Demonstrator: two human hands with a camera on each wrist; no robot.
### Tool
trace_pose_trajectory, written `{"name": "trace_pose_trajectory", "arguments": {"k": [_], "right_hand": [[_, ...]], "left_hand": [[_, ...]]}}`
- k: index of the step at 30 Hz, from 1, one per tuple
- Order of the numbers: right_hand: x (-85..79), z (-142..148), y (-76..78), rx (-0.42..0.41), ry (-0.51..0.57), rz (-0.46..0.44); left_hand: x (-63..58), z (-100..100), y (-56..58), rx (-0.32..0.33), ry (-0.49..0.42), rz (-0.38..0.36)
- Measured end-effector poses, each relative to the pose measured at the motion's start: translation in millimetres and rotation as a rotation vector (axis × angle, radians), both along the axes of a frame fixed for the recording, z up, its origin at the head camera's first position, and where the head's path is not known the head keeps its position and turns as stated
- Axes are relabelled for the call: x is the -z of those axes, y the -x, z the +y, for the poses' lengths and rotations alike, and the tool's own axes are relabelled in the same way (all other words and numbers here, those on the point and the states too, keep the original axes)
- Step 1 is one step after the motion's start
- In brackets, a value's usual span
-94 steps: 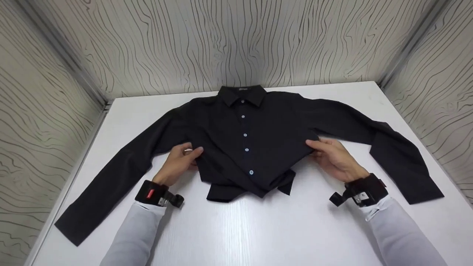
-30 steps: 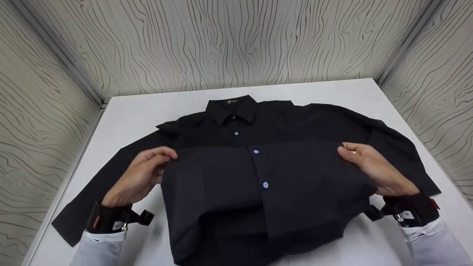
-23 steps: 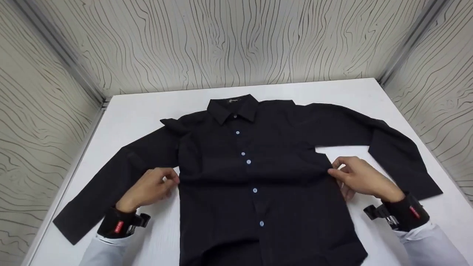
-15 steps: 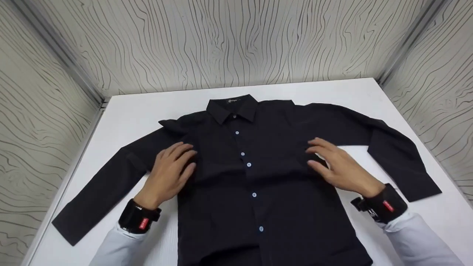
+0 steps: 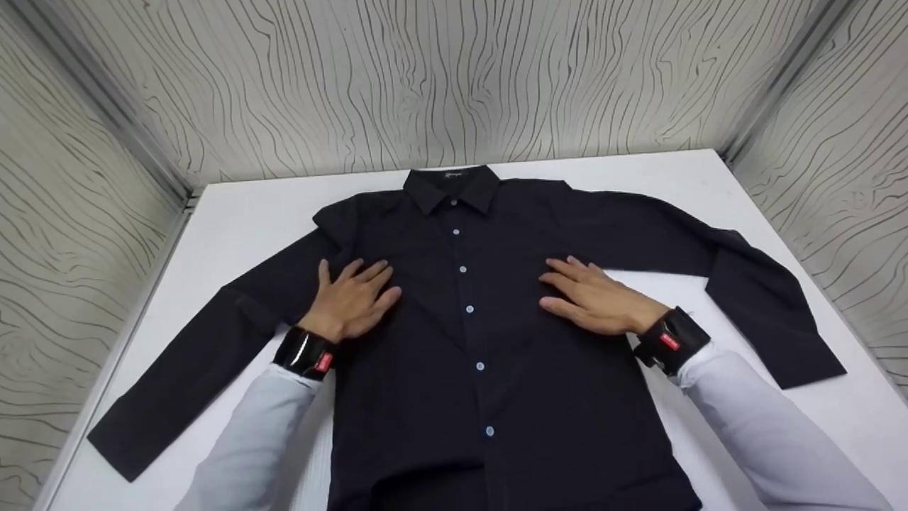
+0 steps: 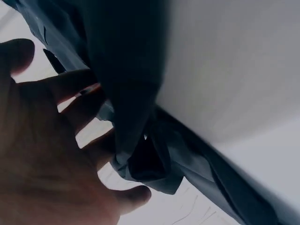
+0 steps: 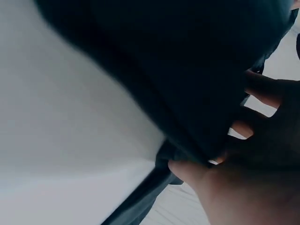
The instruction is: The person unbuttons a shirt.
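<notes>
A black long-sleeved button-up shirt point(image 5: 425, 341) lies front up, its collar toward the back wall and pale buttons down the middle. Fingers spread, my left hand point(image 5: 352, 301) rests on the chest near the left armpit. Opposite it, my right hand point(image 5: 596, 297) rests flat on the other side of the chest with its fingers extended. In the left wrist view the fingertips meet the dark cloth point(image 6: 126, 93), and in the right wrist view they overlap the shirt's side point(image 7: 187, 103). The fabric bunches at the left shoulder. The hem runs out of the head view at the bottom.
The white table point(image 5: 248, 206) is bounded at the back by a wood-grain panel point(image 5: 425, 85), with similar panels at both sides. The left sleeve point(image 5: 191, 369) slants toward the front-left edge. The right sleeve point(image 5: 773, 312) bends down near the right edge.
The shirt's lower front, bunched up earlier, was lifted and laid down toward me. Both hands let go of its sides and moved onto the chest. The collar has shifted slightly toward the back.
</notes>
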State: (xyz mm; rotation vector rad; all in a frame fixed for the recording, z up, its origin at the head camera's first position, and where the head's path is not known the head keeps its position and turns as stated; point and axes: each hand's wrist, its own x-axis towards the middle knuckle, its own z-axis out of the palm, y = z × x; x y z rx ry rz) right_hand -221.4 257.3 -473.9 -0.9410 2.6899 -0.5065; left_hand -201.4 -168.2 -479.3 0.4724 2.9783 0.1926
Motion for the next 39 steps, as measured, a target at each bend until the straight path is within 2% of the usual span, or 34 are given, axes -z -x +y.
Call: {"name": "trace_pose_trajectory", "arguments": {"k": [3,6,9,11,13,14,17,19,20,21,23,25,27,29,31,34,37,39], "right_hand": [[2.9,-2,18.4,0.025,-0.017,-0.013],[5.8,-1,34.8,0.041,-0.026,-0.020],[7.7,-1,45.9,0.047,-0.032,-0.008],[7.4,-1,50.3,0.046,-0.035,-0.001],[6.8,-2,52.8,0.048,-0.041,0.000],[6.6,-1,53.5,0.049,-0.043,-0.004],[6.0,-1,54.7,0.056,-0.036,-0.009],[5.7,-1,53.9,0.065,-0.021,-0.015],[6.0,-1,52.9,0.072,-0.011,-0.011],[5.8,-1,51.1,0.077,0.000,0.000],[4.6,-3,43.8,0.081,0.021,0.045],[3.0,-8,30.7,0.072,0.060,0.133],[-0.2,-16,12.2,0.035,0.130,0.222],[-5.1,-27,-9.1,-0.048,0.241,0.276],[-10.7,-41,-31.4,-0.164,0.369,0.270],[-19.1,-64,-62.6,-0.342,0.520,0.199],[-21.9,-87,-89.1,-0.451,0.570,0.175],[-20.0,-99,-102.6,-0.476,0.538,0.215]], "left_hand": [[-1.6,0,19.8,-0.023,-0.001,-0.070],[-2.0,1,34.8,-0.033,-0.001,-0.125],[-2.5,2,41.8,-0.036,-0.021,-0.158],[-5.4,3,38.6,-0.024,-0.054,-0.142],[-9.7,6,27.8,0.024,-0.117,-0.085],[-12.8,8,19.5,0.073,-0.166,-0.043],[-24.2,16,-15.2,0.278,-0.372,0.034],[-31.2,22,-43.3,0.411,-0.496,0.004],[-33.7,24,-57.5,0.460,-0.534,-0.022],[-35.4,26,-71.8,0.481,-0.544,-0.047],[-36.0,31,-97.7,0.472,-0.493,-0.050],[-33.5,34,-116.0,0.450,-0.387,0.015],[-28.7,36,-125.4,0.433,-0.310,0.083],[-24.1,36,-124.8,0.432,-0.330,0.101],[-21.3,34,-117.5,0.419,-0.424,0.050],[-19.1,28,-102.7,0.318,-0.668,-0.136],[-16.0,23,-91.3,0.163,-0.927,-0.361],[-13.0,21,-86.9,0.078,-1.070,-0.492]]}}
